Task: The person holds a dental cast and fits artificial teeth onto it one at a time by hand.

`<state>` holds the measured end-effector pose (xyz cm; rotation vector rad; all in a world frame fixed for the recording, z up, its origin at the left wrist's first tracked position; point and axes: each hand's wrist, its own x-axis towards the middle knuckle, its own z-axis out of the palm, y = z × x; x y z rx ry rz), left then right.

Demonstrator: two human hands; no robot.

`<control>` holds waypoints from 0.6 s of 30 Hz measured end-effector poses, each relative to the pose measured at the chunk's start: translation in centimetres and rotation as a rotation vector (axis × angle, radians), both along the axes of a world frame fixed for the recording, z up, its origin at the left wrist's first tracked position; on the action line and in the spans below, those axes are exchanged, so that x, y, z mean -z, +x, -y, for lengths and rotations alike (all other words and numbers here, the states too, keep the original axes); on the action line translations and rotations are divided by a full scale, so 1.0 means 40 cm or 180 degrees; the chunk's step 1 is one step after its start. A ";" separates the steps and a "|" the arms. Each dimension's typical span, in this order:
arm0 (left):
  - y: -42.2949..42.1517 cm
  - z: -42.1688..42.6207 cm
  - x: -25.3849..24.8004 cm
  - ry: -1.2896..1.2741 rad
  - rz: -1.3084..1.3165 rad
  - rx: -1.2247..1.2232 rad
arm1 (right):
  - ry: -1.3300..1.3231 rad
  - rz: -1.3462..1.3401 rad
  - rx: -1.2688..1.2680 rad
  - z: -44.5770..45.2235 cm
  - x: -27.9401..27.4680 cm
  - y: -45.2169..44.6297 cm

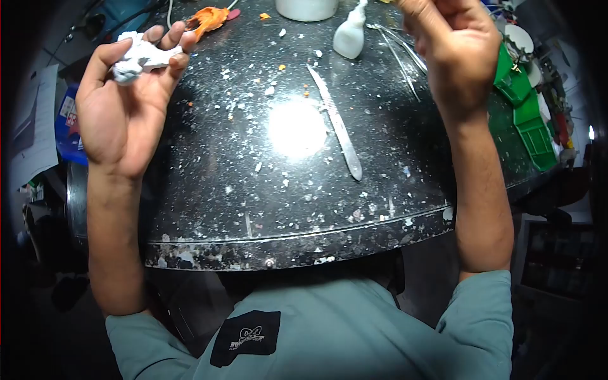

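At the upper left, my left hand holds a lumpy white piece between its thumb and fingertips, palm up. My right hand is raised at the upper right with its fingers bent together; the frame's top edge cuts off the fingertips, and what they hold, if anything, is hidden. A silver scalpel-like knife lies on the speckled black table between my hands. A small translucent squeeze bottle stands left of my right hand, and thin metal tools lie beside it.
An orange crumpled piece lies beyond my left hand. A whitish container is at the top edge. Green trays line the right side, and a blue packet is at the left. White and orange crumbs dot the table.
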<state>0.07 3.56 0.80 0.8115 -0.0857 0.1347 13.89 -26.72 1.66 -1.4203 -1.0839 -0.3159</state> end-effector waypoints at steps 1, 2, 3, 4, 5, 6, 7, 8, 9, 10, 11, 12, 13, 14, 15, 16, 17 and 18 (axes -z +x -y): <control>-0.002 0.011 0.001 0.0020 0.0015 -0.0150 | -0.0335 -0.0063 -0.0135 0.004 0.007 -0.022; -0.004 0.015 -0.002 -0.0066 0.0003 -0.0192 | -0.0679 -0.0113 -0.0261 0.003 0.010 -0.049; -0.004 0.018 -0.006 -0.0084 0.0048 -0.0051 | -0.0599 -0.0022 0.0115 -0.032 0.020 -0.081; -0.005 0.015 -0.009 -0.0104 0.0094 0.0089 | -0.0861 -0.0187 -0.0154 -0.038 0.027 -0.090; -0.005 0.014 -0.012 -0.0128 0.0140 0.0226 | -0.0857 -0.0173 -0.0144 -0.057 0.047 -0.092; -0.006 0.017 -0.016 -0.0221 0.0121 0.0350 | -0.1265 -0.0113 0.0006 -0.061 0.051 -0.095; -0.009 0.015 -0.018 -0.0209 0.0040 0.0372 | -0.1669 -0.0049 0.0161 -0.065 0.056 -0.099; -0.011 0.011 -0.020 -0.0198 -0.0044 0.0401 | -0.1396 0.0035 0.0152 -0.082 0.087 -0.090; -0.011 0.006 -0.020 -0.0186 -0.0124 0.0441 | -0.1759 0.0187 0.0218 -0.080 0.081 -0.086; -0.010 0.009 -0.021 -0.0007 0.0055 0.0559 | -0.1912 0.0141 0.0273 -0.077 0.081 -0.086; -0.013 0.017 -0.023 0.0040 0.0017 0.0457 | -0.2070 0.0098 0.0326 -0.081 0.082 -0.087; -0.015 0.045 -0.035 0.0087 -0.0023 0.0356 | -0.2107 0.0206 0.0309 -0.088 0.084 -0.089; -0.015 0.066 -0.041 0.0136 -0.0066 0.0257 | -0.2140 0.0312 0.0291 -0.099 0.087 -0.093; -0.012 0.074 -0.037 0.0116 -0.0011 0.0377 | -0.2168 0.0414 0.0279 -0.108 0.090 -0.095; -0.011 0.079 -0.034 0.0187 0.0001 0.0443 | -0.2120 0.0537 0.0267 -0.113 0.097 -0.092; -0.012 0.082 -0.032 0.0266 0.0014 0.0511 | -0.2065 0.0659 0.0259 -0.119 0.108 -0.086; -0.013 0.091 -0.031 0.0351 0.0025 0.0576 | -0.2001 0.0781 0.0250 -0.120 0.112 -0.084; -0.013 0.098 -0.026 0.0511 0.0058 0.0493 | -0.2001 0.0909 0.0352 -0.120 0.110 -0.085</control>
